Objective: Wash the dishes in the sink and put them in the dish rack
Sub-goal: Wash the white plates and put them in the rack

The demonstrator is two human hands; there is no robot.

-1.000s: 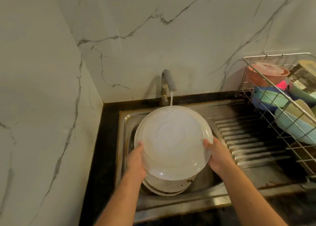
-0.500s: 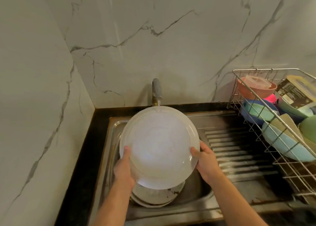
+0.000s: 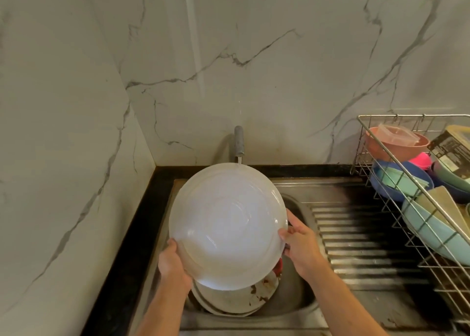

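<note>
A large white plate [image 3: 227,225] is tilted up over the steel sink [image 3: 300,307], its top rim under the thin stream from the grey tap [image 3: 239,141]. My left hand [image 3: 171,265] grips the plate's lower left rim. My right hand [image 3: 300,244] grips its right rim, thumb on the face. Beneath it in the basin lie dirty plates [image 3: 244,300] with brown food stains. The wire dish rack [image 3: 417,200] stands at the right on the drainboard.
The rack holds a pink bowl [image 3: 396,148] with a clear lid, blue and teal bowls [image 3: 399,183], a pale blue dish [image 3: 432,231] and a dark box [image 3: 452,152]. The ribbed drainboard [image 3: 361,236] lies between sink and rack. Marble walls close in behind and at left.
The view has shifted so the sink and rack sit further left and lower. The plate has turned slightly under the water; both hands have kept their grip on its rim.
</note>
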